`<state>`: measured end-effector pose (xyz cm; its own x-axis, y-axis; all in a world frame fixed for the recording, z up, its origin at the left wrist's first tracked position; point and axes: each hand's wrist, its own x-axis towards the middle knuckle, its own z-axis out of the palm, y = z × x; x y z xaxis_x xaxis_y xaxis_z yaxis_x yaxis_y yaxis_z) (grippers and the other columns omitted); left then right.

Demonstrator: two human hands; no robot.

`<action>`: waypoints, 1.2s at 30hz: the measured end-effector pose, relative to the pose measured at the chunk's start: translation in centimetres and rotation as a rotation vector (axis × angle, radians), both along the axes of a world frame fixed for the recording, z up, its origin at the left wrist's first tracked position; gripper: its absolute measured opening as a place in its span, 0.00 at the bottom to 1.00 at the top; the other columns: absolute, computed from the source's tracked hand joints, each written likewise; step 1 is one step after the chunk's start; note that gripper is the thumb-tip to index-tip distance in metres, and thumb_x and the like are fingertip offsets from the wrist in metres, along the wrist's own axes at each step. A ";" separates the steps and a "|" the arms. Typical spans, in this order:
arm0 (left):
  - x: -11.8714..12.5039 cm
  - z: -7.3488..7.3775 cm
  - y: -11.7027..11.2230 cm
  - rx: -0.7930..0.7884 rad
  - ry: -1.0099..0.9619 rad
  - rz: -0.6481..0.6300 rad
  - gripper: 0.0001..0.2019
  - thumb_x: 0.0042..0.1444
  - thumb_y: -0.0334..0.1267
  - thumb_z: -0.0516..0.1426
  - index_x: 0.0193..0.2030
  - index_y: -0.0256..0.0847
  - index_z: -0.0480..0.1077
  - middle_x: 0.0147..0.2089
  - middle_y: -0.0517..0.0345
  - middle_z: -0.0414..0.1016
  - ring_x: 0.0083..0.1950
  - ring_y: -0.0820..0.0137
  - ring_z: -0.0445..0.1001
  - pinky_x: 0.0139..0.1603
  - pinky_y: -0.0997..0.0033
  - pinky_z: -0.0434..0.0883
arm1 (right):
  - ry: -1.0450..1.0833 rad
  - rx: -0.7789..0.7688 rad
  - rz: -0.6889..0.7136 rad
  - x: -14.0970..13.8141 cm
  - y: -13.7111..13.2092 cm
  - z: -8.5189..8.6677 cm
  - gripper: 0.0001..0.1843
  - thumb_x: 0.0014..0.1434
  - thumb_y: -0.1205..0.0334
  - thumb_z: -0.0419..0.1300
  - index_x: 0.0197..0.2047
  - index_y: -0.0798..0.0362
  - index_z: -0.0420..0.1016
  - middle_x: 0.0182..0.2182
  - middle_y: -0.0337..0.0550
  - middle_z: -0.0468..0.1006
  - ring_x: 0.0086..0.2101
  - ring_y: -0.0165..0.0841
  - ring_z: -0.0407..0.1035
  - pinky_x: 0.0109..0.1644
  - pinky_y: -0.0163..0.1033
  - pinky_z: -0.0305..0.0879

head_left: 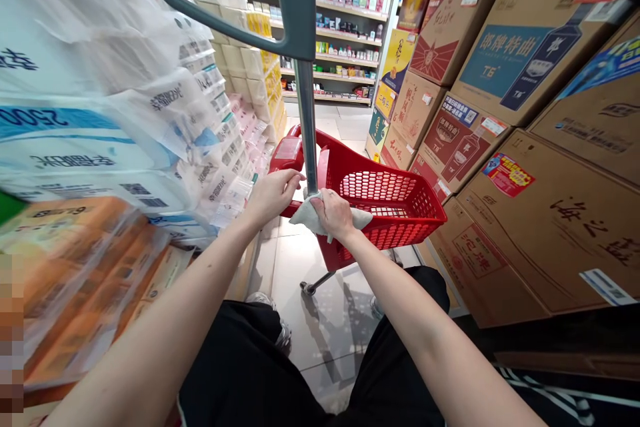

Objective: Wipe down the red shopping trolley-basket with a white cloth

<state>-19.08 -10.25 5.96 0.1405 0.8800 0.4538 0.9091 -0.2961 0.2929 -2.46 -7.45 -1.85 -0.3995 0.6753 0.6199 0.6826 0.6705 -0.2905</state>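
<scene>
A red plastic shopping cart [425, 213] with a perforated basket stands in front of me. Its upright metal pole [306, 127] rises to a dark grey loop handle [300, 20]. In my right hand [336, 215] is a greyish-white cloth [306, 215], wrapped against the lower part of the pole. My left hand [277, 195] is just left of the pole, its fingers curled at the cart's red frame. The undersides of those fingers are hidden.
Wrapped paper packs [90, 127] are stacked on the left, above orange packs [85, 267]. Cardboard cartons [565, 213] are piled on the right. Stocked shelves [345, 33] stand at the back. Pale floor tiles [287, 267] lie between my shoes, beside a cart wheel [307, 288].
</scene>
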 end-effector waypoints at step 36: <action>0.3 -1.6 0.4 0.037 -0.008 0.168 0.17 0.60 0.42 0.43 0.45 0.45 0.71 0.44 0.56 0.77 0.52 0.62 0.69 0.52 0.63 0.64 | 0.552 -0.182 0.280 -1.9 -1.7 4.5 0.16 0.64 0.49 0.48 0.48 0.51 0.58 0.40 0.44 0.71 0.42 0.34 0.69 0.45 0.41 0.66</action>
